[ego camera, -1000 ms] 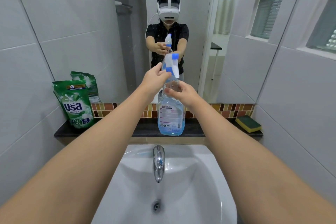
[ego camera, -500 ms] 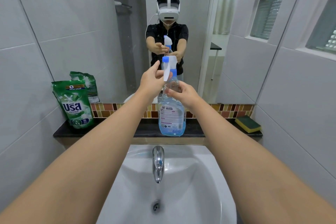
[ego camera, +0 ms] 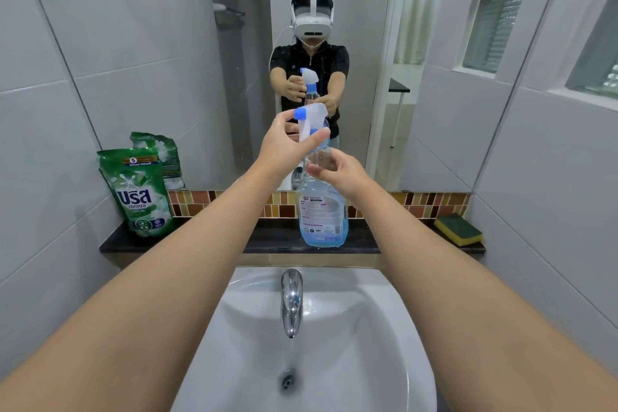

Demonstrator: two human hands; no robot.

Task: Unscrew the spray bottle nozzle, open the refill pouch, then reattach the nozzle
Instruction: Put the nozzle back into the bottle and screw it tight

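Note:
A clear spray bottle [ego camera: 321, 214] with blue liquid stands upright on the dark ledge [ego camera: 274, 239] behind the sink. Its white and blue nozzle [ego camera: 311, 119] sits on top, pointing left. My left hand [ego camera: 284, 147] wraps the nozzle's base and trigger with thumb and fingers. My right hand [ego camera: 341, 170] grips the bottle's neck just below. A green refill pouch [ego camera: 138, 192] stands sealed at the ledge's left end, leaning on the wall.
A white sink [ego camera: 301, 354] with a chrome tap [ego camera: 291, 301] lies below the ledge. A yellow and green sponge [ego camera: 458, 229] rests at the ledge's right end. A mirror [ego camera: 234, 60] above reflects a person holding the bottle. Tiled walls close in on both sides.
My left hand has turned the nozzle on the bottle: its spout swung from facing right to pointing left. My right hand kept hold of the neck.

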